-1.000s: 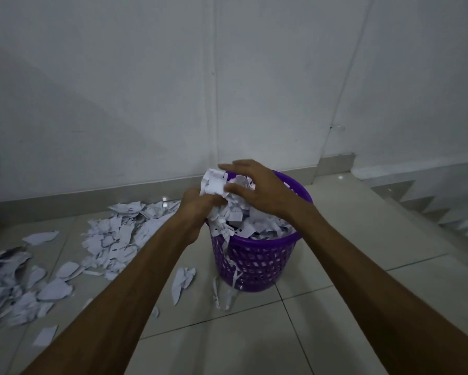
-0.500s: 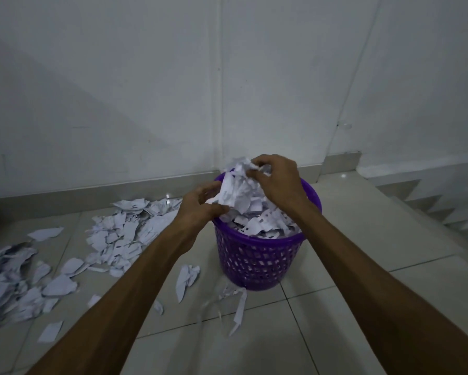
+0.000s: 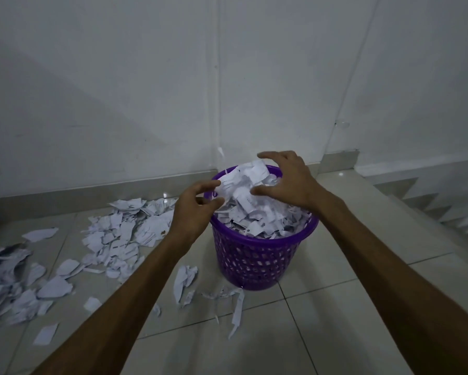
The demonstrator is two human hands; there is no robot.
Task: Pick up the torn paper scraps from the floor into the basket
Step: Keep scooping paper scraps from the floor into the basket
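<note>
Purple basket (image 3: 257,262) heaped above rim with torn scraps (image 3: 257,212). Left hand (image 3: 193,212), right hand (image 3: 287,182) over heap, fingers spread, clutching nothing. Large scrap pile (image 3: 124,231) left on floor (image 3: 335,320), strays by basket base. Roughly half done.

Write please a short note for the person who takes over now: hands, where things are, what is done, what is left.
Left hand: open at the basket rim, holding nothing.
Right hand: open, fingers spread over the heap in the basket.
Done: basket is heaped above its rim.
Left: the big pile on the floor at left, more scraps at far left, and loose strips in front of the basket.
</note>
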